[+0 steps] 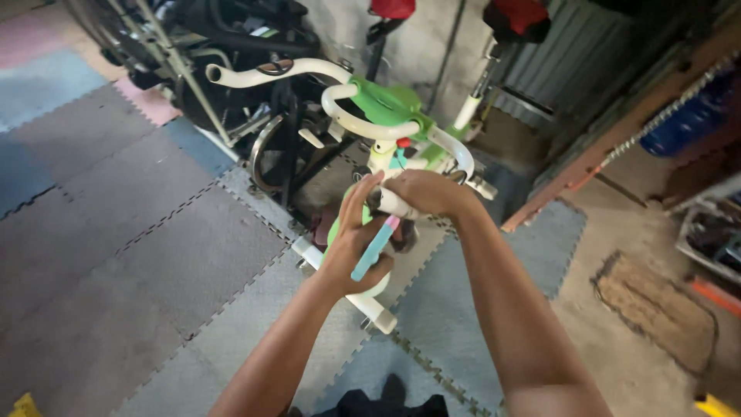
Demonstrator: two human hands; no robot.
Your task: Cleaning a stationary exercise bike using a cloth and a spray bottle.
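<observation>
Both forearms reach forward from the bottom of the view toward a white and green exercise bike [386, 116] standing on grey interlocking floor mats [139, 255]. Closest in, the left hand [356, 235] holds a slim light-blue tool with a pink tip [376, 245], the handle lying across the palm with thumb and lower fingers curled round it while the upper fingers stretch up, pressed together, toward the bike's frame. Just beside it, the right hand [428, 191] closes over a white tube [397, 205] below the handlebar [363, 123], fingers wrapped tightly and knuckles up; what lies under that palm is hidden. The tool's pink end sits right at the white tube, touching or nearly so. One risk from here, as a judgement: the left hand's hold on the tool looks loose, so a push could make it slip off the tube and jab the right fingers. A second bike with a white handlebar [270, 73] crowds close behind on the left, and a knock could tip either frame. A brown doormat [656, 309] lies well apart on the right, near a corrugated metal wall [571, 69].
</observation>
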